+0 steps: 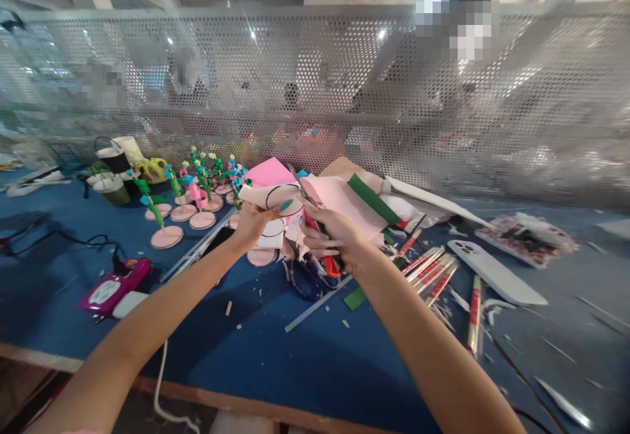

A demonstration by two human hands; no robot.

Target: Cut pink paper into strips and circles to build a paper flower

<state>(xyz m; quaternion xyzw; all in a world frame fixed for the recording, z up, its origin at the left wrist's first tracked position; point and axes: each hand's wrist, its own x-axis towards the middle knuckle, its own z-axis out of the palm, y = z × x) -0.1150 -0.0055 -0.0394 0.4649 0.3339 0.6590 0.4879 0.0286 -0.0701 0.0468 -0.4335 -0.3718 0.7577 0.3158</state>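
Observation:
My left hand (252, 225) pinches a piece of white paper (256, 195) with a black circle drawn on it; its thumbnail is painted teal. In my right hand (337, 232) are scissors (331, 266) with red and black handles, the fingers wrapped round them. The blades point up and away, at the right edge of the paper. How far apart they are is hard to make out. Below the held paper lies another white piece (270, 236) with part of a drawn circle. Pink sheets (339, 201) and a green strip (373, 199) lie just behind my right hand.
Small green, blue and pink craft figures on round pink bases (166, 237) stand at left. Nearer sits a magenta power strip (115, 286) with cables. At right lie red-and-white sticks (433, 268), a white phone (492, 273) and scraps. A perforated metal partition (275, 73) closes off the back.

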